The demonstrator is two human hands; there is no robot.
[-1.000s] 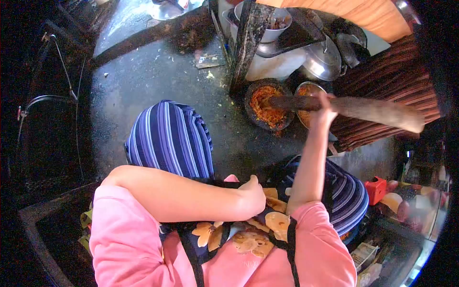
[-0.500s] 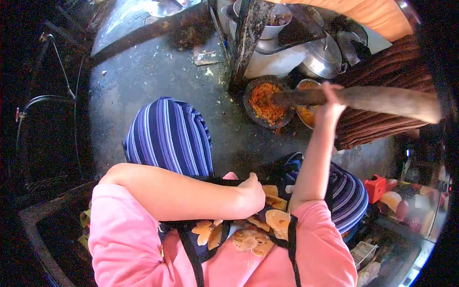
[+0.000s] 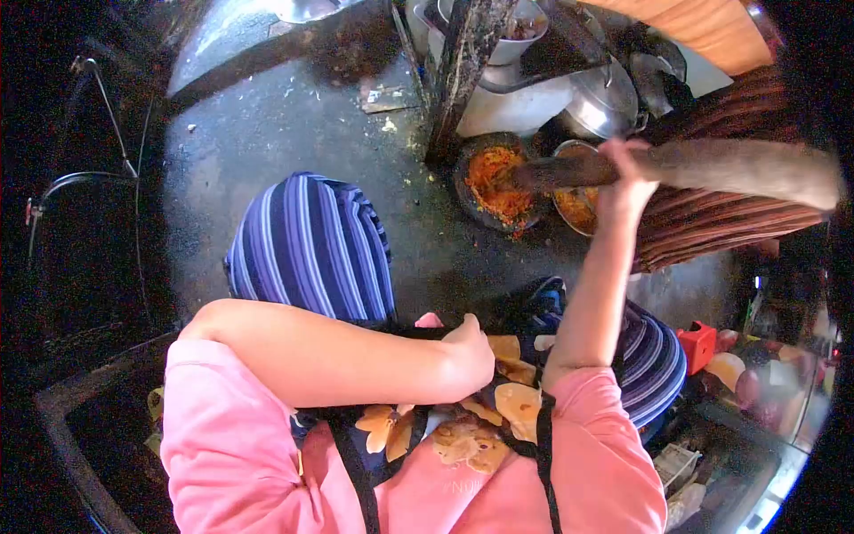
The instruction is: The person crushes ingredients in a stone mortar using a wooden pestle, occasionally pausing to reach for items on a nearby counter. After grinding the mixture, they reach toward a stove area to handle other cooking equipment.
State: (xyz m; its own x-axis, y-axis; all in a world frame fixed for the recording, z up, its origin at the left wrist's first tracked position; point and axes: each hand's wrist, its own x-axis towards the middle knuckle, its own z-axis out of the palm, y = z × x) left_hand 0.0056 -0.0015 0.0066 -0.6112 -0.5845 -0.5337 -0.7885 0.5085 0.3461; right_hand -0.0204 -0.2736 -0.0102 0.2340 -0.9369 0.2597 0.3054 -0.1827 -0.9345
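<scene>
My right hand (image 3: pixel 625 169) is wrapped around a long, thick wooden pestle (image 3: pixel 738 169). The pestle's dark, narrower end reaches into a round stone mortar (image 3: pixel 470 200), where an orange-red mash (image 3: pixel 496 182) lies. Beside the mortar, partly behind my right arm, a metal bowl (image 3: pixel 559 212) holds more orange mash. Resting at my lap over the floral apron (image 3: pixel 516 409), my left hand (image 3: pixel 470 356) looks curled closed. Its fingers are mostly hidden, and whatever they may hold does not show.
A dark wooden post (image 3: pixel 463 80) rises just behind the mortar. Lidded metal pot (image 3: pixel 600 102) and white bowl (image 3: pixel 525 27) stand beyond it. Brown pleated cloth (image 3: pixel 712 236) hangs at right, near a red plastic stool (image 3: pixel 698 345). My striped knees (image 3: pixel 311 249) flank the floor.
My right hand and the pestle have shifted slightly up and to the right in view, with the pestle's end still in the mortar. My left hand has barely moved.
</scene>
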